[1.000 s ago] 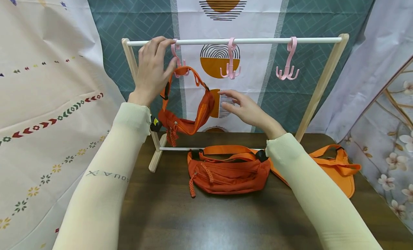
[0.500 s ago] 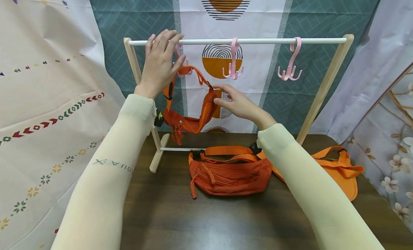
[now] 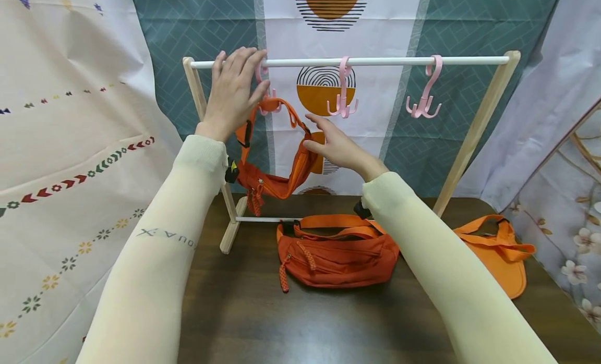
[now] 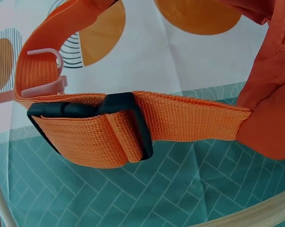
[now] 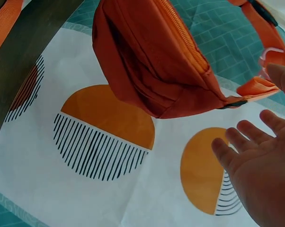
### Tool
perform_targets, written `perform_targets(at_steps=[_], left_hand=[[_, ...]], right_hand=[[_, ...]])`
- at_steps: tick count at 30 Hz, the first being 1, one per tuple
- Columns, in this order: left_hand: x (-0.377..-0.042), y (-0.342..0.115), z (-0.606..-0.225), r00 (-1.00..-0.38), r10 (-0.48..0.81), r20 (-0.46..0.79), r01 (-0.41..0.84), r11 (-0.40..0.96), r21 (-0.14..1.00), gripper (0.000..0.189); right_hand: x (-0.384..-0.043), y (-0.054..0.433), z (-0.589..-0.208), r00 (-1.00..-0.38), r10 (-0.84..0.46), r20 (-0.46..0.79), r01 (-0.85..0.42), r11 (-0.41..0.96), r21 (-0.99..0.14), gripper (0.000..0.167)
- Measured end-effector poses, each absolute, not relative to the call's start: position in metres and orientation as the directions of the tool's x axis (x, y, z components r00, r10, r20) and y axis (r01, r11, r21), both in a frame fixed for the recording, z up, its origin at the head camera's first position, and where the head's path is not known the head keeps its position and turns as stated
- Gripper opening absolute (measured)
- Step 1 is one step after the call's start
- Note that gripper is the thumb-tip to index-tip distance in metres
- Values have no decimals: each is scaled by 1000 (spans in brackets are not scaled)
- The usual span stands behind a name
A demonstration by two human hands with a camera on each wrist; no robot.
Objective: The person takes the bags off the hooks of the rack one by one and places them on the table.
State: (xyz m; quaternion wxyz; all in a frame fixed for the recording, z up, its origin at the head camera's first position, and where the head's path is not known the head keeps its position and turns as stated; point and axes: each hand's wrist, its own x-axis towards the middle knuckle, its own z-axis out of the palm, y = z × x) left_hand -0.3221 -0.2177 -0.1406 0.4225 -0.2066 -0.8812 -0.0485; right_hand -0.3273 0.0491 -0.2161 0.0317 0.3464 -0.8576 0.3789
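Observation:
An orange waist bag hangs by its strap from the leftmost pink hook on the white rail. My left hand lies at the rail beside this hook, fingers over the bar and thumb extended towards the hook. The left wrist view shows the strap looped over a pink prong, with a black buckle on the strap. My right hand is at the bag's right end, fingers spread. In the right wrist view its palm faces the bag and grips nothing.
A second orange waist bag lies on the dark table under the rack. An orange fabric piece with straps lies at the right. Two more pink hooks, a middle one and a right one, hang bare.
My right hand moved left to the hanging bag's end, then its fingers spread and lifted slightly. My left hand shifted a little right along the rail. The bag stays on the hook.

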Motion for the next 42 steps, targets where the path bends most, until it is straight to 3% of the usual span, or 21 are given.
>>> perform_targets(at_steps=[4, 8, 23, 34, 42], left_hand=[[-324, -220, -141, -579, 312, 753, 407, 911, -64, 57], [-325, -220, -140, -561, 304, 770, 425, 904, -48, 54], [-321, -216, -135, -594, 273, 756, 428, 904, 11, 55], [-319, -216, -130, -617, 267, 740, 411, 911, 14, 54], [-316, -215, -130, -654, 241, 717, 394, 918, 50, 55]], right_hand=[[-335, 38, -216, -785, -543, 297, -579, 477, -661, 76], [-343, 30, -218, -801, -536, 266, -544, 468, -697, 77], [-344, 29, -228, -817, -529, 228, -512, 484, -709, 62], [-325, 30, -202, -853, -449, 266, -453, 381, -806, 53], [-311, 28, -182, -840, -404, 362, -520, 407, -751, 52]])
